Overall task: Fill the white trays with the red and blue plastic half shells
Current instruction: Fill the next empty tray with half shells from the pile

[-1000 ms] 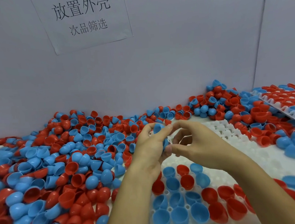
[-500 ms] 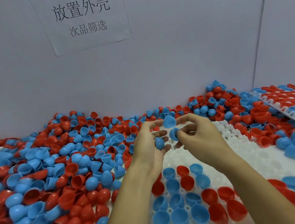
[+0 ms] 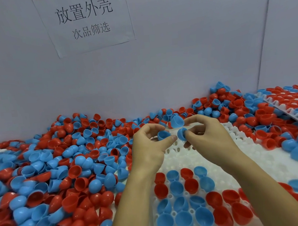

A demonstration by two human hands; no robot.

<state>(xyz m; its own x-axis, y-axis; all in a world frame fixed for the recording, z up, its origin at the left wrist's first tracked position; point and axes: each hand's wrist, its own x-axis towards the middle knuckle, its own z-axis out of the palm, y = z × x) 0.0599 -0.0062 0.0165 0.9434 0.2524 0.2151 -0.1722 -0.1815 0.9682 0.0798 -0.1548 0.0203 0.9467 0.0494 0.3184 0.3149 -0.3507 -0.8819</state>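
Observation:
My left hand [image 3: 150,148] pinches a blue half shell [image 3: 163,135] between thumb and fingers. My right hand [image 3: 209,136] holds two blue half shells, one [image 3: 177,121] at the fingertips above and one [image 3: 181,134] pinched lower down. Both hands hover above a white tray [image 3: 192,155] whose far cells are bare. Its near rows hold several red and blue shells [image 3: 185,195], open side up. A big loose pile of red and blue half shells [image 3: 63,166] lies to the left and behind.
A second white tray [image 3: 293,105], filled with red and blue shells, lies tilted at the far right. More loose shells [image 3: 237,109] heap against the grey wall behind. A paper sign [image 3: 85,19] with printed characters hangs on that wall.
The hands have drawn slightly apart. A nested stack of blue shells has been separated: one stays in my left hand, two are now in my right.

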